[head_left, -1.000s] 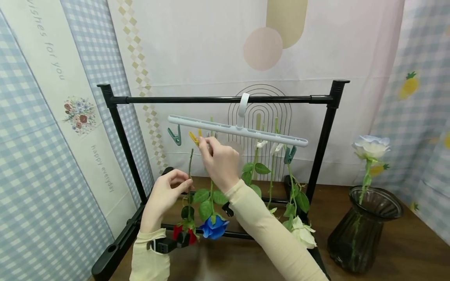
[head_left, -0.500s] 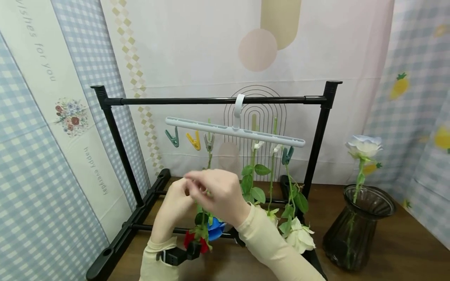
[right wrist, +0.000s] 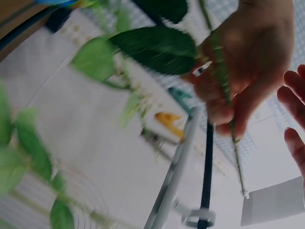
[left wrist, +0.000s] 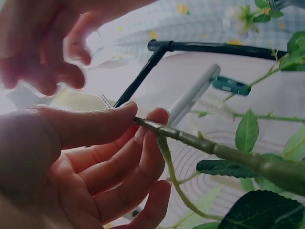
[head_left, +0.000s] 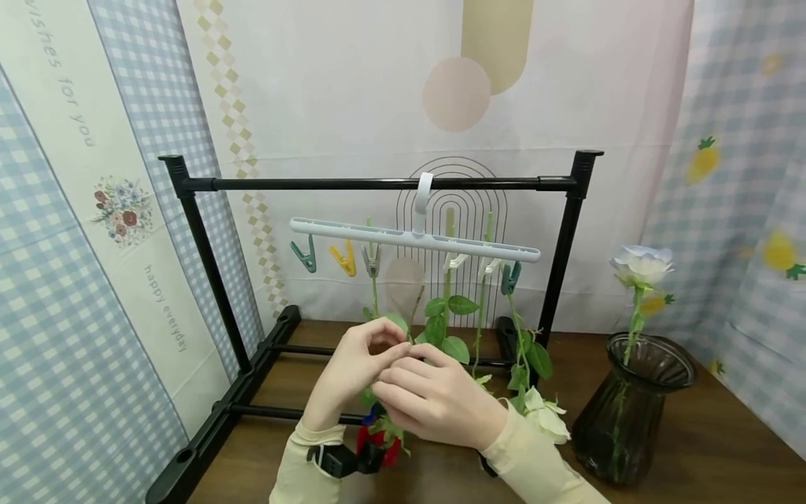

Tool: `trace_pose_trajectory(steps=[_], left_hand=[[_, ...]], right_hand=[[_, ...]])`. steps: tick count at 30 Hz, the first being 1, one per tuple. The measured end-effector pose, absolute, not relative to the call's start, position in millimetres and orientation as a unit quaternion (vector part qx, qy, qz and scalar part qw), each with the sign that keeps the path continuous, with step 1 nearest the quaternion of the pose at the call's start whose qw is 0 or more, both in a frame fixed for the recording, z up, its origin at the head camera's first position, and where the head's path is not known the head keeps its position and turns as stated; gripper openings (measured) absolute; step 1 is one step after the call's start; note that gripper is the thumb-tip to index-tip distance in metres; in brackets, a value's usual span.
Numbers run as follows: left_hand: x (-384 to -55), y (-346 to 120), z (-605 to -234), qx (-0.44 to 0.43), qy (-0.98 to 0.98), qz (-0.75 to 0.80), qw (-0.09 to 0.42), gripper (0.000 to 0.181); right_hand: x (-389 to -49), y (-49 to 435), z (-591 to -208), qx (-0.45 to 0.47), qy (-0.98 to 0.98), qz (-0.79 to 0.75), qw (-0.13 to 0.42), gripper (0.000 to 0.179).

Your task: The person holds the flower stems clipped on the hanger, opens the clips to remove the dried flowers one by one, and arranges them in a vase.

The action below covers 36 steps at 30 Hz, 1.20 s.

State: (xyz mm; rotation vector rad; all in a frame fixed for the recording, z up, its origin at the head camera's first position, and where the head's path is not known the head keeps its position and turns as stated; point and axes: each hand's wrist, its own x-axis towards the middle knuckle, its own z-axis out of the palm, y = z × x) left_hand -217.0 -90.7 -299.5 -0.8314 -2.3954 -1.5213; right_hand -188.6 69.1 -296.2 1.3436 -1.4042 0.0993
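My left hand (head_left: 352,367) pinches the thorny stem (left wrist: 209,145) of a red rose between thumb and forefinger, in front of the hanger. The red rose (head_left: 378,444) points downward below the hands, partly hidden, and its stem's bare end rises above them. Close beside it is my right hand (head_left: 434,392), fingers loosely bent; both wrist views show these fingers (right wrist: 295,109) off the stem. From the pale blue hanger (head_left: 378,235) hang a teal clip (head_left: 305,255) and a yellow clip (head_left: 344,259) without flowers. A grey clip (head_left: 371,260) grips another stem.
The hanger hooks over a black rack's top bar (head_left: 315,184). On its right side, white clips (head_left: 455,261) and a teal clip hold more stems, one with a white rose (head_left: 544,416). A dark glass vase (head_left: 623,413) with a pale rose (head_left: 641,266) stands right.
My right hand has left the yellow clip and come down beside my left hand. The left hand has shifted right with the red rose, which now covers most of the blue one.
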Motion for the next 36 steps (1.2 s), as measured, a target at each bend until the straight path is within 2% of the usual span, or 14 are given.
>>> trace_pose_trajectory(steps=[7, 12, 18, 23, 36], left_hand=[[-212.8, -77.6, -300.9, -0.286, -0.781, -0.553, 0.045, 0.018], [-211.2, -69.1, -302.1, -0.304, -0.766, -0.566, 0.021, 0.018], [-209.4, -58.7, -303.7, -0.309, -0.746, -0.590, -0.017, 0.018], [-210.4, -52.5, -306.0, -0.320, -0.744, -0.585, -0.036, 0.016], [-211.3, -40.8, -314.0, -0.307, -0.720, -0.616, -0.096, 0.024]], right_hand=[[-195.4, 113.0, -312.1, 0.555, -0.636, -0.053, 0.533, 0.029], [-198.9, 131.1, -316.3, 0.570, -0.598, -0.139, 0.546, 0.033], [-191.4, 137.6, -303.9, 0.578, -0.552, -0.166, 0.577, 0.032], [-188.0, 143.9, -295.4, 0.591, -0.537, -0.176, 0.576, 0.031], [-207.7, 162.6, -324.4, 0.639, -0.510, -0.171, 0.550, 0.021]])
